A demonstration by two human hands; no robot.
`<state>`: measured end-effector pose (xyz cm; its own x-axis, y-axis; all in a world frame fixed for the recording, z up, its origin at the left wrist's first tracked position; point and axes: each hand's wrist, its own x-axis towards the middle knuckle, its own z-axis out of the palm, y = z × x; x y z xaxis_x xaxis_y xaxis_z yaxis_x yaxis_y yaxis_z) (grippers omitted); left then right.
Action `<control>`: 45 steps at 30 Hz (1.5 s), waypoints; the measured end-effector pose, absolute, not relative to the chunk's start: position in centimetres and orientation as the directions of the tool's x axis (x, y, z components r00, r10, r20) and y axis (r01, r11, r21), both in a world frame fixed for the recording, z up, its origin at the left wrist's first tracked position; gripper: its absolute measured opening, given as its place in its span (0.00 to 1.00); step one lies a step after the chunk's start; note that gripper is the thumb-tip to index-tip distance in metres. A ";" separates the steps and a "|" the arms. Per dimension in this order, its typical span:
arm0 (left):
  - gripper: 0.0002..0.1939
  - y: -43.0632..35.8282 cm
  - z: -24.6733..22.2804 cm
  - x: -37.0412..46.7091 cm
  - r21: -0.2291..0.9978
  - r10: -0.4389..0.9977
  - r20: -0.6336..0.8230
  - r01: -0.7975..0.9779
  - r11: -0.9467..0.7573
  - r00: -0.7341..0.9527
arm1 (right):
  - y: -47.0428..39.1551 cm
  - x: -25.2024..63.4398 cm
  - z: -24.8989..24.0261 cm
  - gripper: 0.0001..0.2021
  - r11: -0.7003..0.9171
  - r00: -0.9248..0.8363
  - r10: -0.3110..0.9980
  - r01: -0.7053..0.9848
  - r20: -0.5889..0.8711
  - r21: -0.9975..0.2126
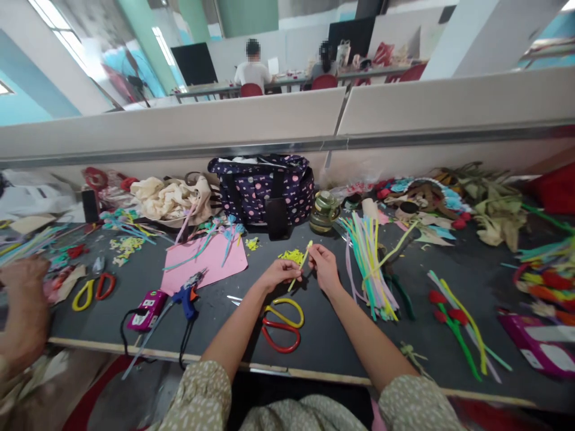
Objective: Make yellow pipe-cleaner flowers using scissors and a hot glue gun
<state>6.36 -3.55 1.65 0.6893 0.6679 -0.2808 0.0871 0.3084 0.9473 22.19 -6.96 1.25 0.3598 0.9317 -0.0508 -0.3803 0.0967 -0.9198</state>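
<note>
My left hand (279, 274) pinches a pale yellow pipe cleaner (305, 258) near its lower part. Its fingers are closed, and the stem slants up to the right. The fingertips of my right hand (325, 266) are closed on the upper end, where a small yellow tip shows. Just behind my hands lies a heap of short bright yellow pieces (291, 255). A pair of scissors (283, 344) with one yellow and one red handle loop lies below my left hand, its blades partly hidden under my forearm. To the right rests a bundle of pastel pipe cleaners (371, 269).
A glue gun (186, 299) and pink sheet (213, 263) lie at left, near another person's arm (24, 311). A patterned bag (265, 191), phone (276, 218) and jar (323, 212) stand behind. Green-handled pliers (403, 293) and red pipe-cleaner flowers (451, 317) lie right.
</note>
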 end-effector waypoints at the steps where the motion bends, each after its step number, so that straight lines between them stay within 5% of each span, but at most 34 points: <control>1: 0.21 -3.7 1.9 6.1 0.948 0.660 -0.290 0.116 0.295 0.693 | -6.9 22.4 1.4 0.15 0.109 0.367 0.929 -0.391 -0.047 -0.914; 14: 0.20 -7.9 5.5 0.0 0.938 0.546 -0.338 0.322 0.129 0.767 | -7.8 21.7 4.2 0.15 0.049 0.283 0.952 -0.527 -0.121 -0.848; 19: 0.23 -8.7 6.0 0.3 0.969 0.782 -0.244 0.115 0.218 0.573 | -9.4 20.6 5.2 0.17 -0.032 0.171 0.974 -0.544 -0.149 -0.839; 23: 0.26 -9.6 5.3 1.9 0.890 0.732 -0.354 -0.032 0.455 0.582 | -10.9 18.8 4.9 0.18 -0.069 0.118 0.980 -0.549 -0.159 -0.833; 29: 0.21 -11.3 4.4 2.7 0.854 0.743 -0.362 -0.120 0.507 0.562 | -12.3 17.2 3.5 0.16 -0.064 0.115 0.981 -0.559 -0.154 -0.827; 45: 0.16 -14.5 4.8 2.2 0.991 0.898 -0.130 0.084 0.104 0.421 | -16.5 16.6 3.4 0.16 0.036 0.217 0.975 -0.347 -0.043 -0.937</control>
<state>2.19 -14.54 4.81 0.4208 0.8979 -0.1295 0.0835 0.1038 0.9911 16.55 -16.54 3.35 0.2173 0.9751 -0.0433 -0.3467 0.0356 -0.9373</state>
